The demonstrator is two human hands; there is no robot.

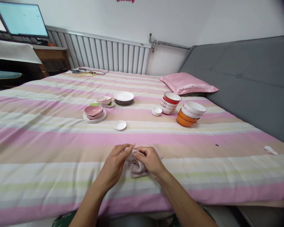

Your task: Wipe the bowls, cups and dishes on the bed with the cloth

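While I looked down through the head camera, the left hand [115,160] and the right hand [151,161] met over the near edge of the bed [61,186], both grasping a bunched pale pink cloth [138,170] between their fingers. Whether the folds wrapped anything, I could not tell. Just beyond the hands I saw a small white saucer [120,125] lying alone. Left of it, pink bowls [93,111] sat on white plates [86,118]; to the right stood a stack of orange and white bowls [188,119]. A little farther off were small white dishes [156,111], red-and-white bowls [170,100] and a pile of plates [123,96]. Behind these I made out a pink pillow [188,82] against a grey headboard [246,75], then a radiator [104,52] along the wall.
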